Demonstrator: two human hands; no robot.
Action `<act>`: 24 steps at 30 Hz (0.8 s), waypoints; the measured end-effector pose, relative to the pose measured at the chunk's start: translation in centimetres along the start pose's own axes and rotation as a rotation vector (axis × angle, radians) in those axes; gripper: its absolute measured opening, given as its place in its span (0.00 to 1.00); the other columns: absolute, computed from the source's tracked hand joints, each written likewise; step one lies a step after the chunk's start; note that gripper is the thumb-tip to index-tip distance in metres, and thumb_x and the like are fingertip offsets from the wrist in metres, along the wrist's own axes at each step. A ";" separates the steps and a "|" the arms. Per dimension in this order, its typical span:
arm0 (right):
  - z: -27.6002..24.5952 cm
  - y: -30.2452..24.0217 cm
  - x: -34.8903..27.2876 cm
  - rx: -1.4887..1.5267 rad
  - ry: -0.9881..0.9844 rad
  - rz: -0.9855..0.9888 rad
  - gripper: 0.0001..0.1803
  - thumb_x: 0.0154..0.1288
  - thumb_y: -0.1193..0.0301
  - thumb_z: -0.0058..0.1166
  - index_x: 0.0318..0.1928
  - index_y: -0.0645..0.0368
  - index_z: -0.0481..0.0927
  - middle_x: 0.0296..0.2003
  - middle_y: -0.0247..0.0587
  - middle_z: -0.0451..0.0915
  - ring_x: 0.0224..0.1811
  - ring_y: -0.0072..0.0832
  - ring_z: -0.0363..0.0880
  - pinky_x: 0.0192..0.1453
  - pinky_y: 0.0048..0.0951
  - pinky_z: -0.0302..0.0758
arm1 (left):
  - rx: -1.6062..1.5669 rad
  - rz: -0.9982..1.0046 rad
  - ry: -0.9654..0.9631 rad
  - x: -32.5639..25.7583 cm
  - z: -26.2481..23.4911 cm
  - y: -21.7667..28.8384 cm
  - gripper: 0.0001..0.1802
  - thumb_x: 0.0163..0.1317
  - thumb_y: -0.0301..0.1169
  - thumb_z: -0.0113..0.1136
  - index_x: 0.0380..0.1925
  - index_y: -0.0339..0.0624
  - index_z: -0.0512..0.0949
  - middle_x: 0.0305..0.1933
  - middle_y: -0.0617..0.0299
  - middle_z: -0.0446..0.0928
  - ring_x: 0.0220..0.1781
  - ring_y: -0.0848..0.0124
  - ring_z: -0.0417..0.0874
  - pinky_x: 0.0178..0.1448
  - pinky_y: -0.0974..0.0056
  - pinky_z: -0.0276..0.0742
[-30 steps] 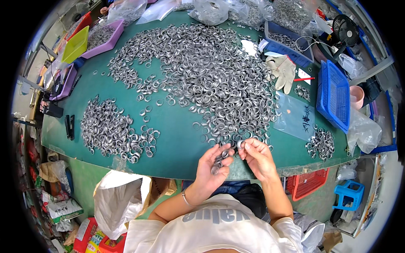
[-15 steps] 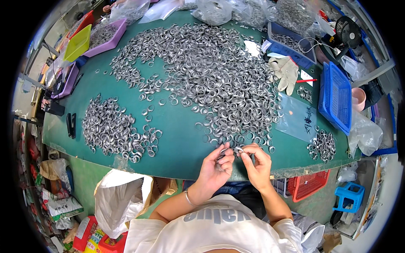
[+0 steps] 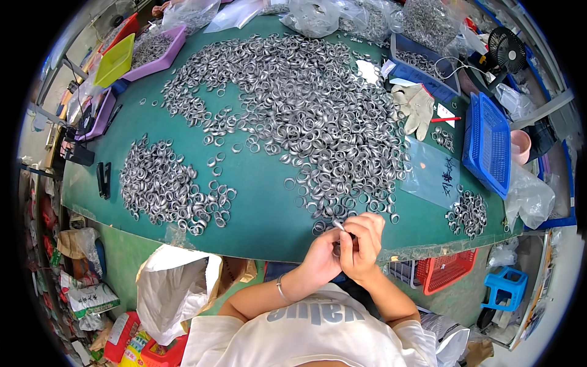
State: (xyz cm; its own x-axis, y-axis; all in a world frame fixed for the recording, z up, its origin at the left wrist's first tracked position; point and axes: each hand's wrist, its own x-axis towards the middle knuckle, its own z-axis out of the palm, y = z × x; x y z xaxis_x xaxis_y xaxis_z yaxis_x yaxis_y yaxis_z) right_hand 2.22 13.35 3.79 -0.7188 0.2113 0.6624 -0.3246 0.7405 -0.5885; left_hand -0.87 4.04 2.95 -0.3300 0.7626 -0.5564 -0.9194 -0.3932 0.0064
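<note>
By the green-topped table (image 3: 257,208), the bare right hand (image 3: 362,248) clamps its fingers on a shiny grey metal ring (image 3: 338,225), against the bare left hand (image 3: 322,260), whose finger state I can't tell.

Wearer: white short-sleeved cloth T-shirt (image 3: 330,342) with bold grey-blue printed lettering (image 3: 315,314).
Print runs across the chest, upside down as seen from above; loose white sleeves (image 3: 211,336) end near the elbows; slim, rounded, silver-coloured bangle (image 3: 280,290) circles the left wrist; dark cloth (image 3: 356,292) partly shows at the lap, its cut hidden.
</note>
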 end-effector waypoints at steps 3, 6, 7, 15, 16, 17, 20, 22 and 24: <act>0.1 -0.3 0.5 -0.060 -0.030 -0.070 0.04 0.54 0.78 0.54 0.31 0.62 0.74 0.30 0.43 0.76 0.33 0.39 0.70 0.42 0.37 0.63 | 0.012 0.127 -0.274 0.5 -3.0 -0.1 0.14 0.70 0.35 0.38 0.45 0.39 0.71 0.47 0.61 0.73 0.52 0.70 0.74 0.57 0.64 0.71; -0.1 -0.5 0.9 0.026 -0.043 -0.033 0.04 0.54 0.78 0.54 0.31 0.63 0.74 0.30 0.42 0.76 0.34 0.38 0.71 0.42 0.37 0.64 | -0.017 0.140 -0.180 0.2 -2.3 0.1 0.14 0.70 0.36 0.39 0.45 0.40 0.71 0.49 0.59 0.73 0.51 0.72 0.74 0.52 0.66 0.73; -0.2 -0.5 0.9 0.078 -0.042 -0.004 0.03 0.55 0.78 0.54 0.31 0.63 0.74 0.30 0.42 0.76 0.34 0.38 0.71 0.43 0.37 0.64 | -0.003 0.136 -0.097 0.1 -1.8 0.2 0.14 0.70 0.35 0.40 0.45 0.40 0.71 0.49 0.60 0.73 0.50 0.73 0.75 0.48 0.67 0.75; -1.6 0.7 0.2 0.999 0.051 0.857 0.04 0.66 0.75 0.51 0.39 0.62 0.76 0.34 0.37 0.78 0.36 0.24 0.75 0.45 0.27 0.71 | 0.243 0.227 0.038 -1.3 0.6 1.9 0.11 0.67 0.28 0.50 0.46 0.36 0.74 0.35 0.67 0.72 0.29 0.82 0.67 0.24 0.80 0.59; -1.8 0.7 0.4 0.784 -0.037 0.692 0.03 0.64 0.76 0.52 0.37 0.61 0.77 0.34 0.37 0.78 0.35 0.27 0.75 0.44 0.28 0.71 | 0.241 0.228 -0.008 -1.4 0.2 2.0 0.12 0.67 0.30 0.50 0.46 0.36 0.74 0.35 0.67 0.72 0.29 0.82 0.67 0.23 0.79 0.59; -2.2 0.8 0.6 0.569 -0.120 0.524 0.03 0.62 0.77 0.53 0.36 0.61 0.77 0.33 0.38 0.78 0.35 0.29 0.75 0.44 0.29 0.70 | 0.239 0.228 -0.055 -1.4 -0.6 2.0 0.13 0.67 0.32 0.51 0.47 0.36 0.74 0.35 0.67 0.72 0.29 0.81 0.68 0.23 0.78 0.59; -2.6 0.8 1.6 0.072 -0.259 0.070 0.05 0.52 0.79 0.57 0.32 0.61 0.78 0.32 0.39 0.77 0.34 0.38 0.74 0.42 0.33 0.68 | 0.253 0.208 -0.082 -1.7 -0.5 2.3 0.15 0.68 0.36 0.51 0.46 0.35 0.74 0.34 0.66 0.71 0.27 0.82 0.68 0.22 0.77 0.58; -2.9 0.8 2.0 -0.101 -0.360 -0.099 0.05 0.51 0.78 0.58 0.31 0.61 0.78 0.32 0.37 0.77 0.35 0.38 0.74 0.41 0.33 0.68 | 0.298 0.203 -0.061 -1.7 -0.4 2.4 0.15 0.68 0.37 0.50 0.46 0.35 0.73 0.34 0.66 0.71 0.25 0.82 0.66 0.21 0.78 0.58; -3.1 0.8 2.7 -0.024 -0.377 -0.074 0.07 0.48 0.78 0.60 0.32 0.61 0.80 0.31 0.35 0.77 0.36 0.35 0.74 0.41 0.33 0.68 | 0.373 0.214 -0.039 -1.4 -0.8 2.4 0.15 0.68 0.36 0.50 0.46 0.35 0.73 0.33 0.66 0.70 0.23 0.83 0.64 0.20 0.78 0.57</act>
State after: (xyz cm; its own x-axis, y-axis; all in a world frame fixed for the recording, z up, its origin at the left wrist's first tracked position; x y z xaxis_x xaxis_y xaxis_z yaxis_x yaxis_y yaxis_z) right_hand 1.97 16.49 6.54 -0.8709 -0.0894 0.4832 -0.3730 0.7605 -0.5315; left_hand -2.47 1.60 3.14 -0.5229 0.7058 -0.4780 -0.8414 -0.3374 0.4222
